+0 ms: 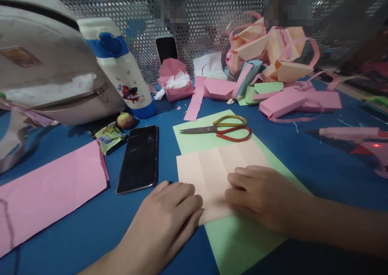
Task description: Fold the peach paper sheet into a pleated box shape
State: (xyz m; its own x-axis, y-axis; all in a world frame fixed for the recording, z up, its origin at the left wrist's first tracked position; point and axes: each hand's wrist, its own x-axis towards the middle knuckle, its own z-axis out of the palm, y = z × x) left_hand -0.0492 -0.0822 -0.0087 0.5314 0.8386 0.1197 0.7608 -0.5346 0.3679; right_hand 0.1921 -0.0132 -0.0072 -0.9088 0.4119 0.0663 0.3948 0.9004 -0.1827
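A creased peach paper (212, 174) lies on top of a green sheet (239, 238) on the blue table. At its lower left edge is my left hand (166, 218), fingers curled together with the tips at the paper's edge. My right hand (260, 194) rests over the paper's right part, its fingers bent and close together; what lies under its fingertips is hidden. Scissors (218, 129) with yellow and red handles lie on the green sheet beyond the peach paper, blades pointing left.
Left of the papers lie a phone (139, 160), a snack packet (109, 137) and pink paper (54, 190). A bottle (121, 69) and bag (54, 65) stand behind. Folded paper pieces (281, 57) pile up at the back; a glue gun (351, 133) lies right.
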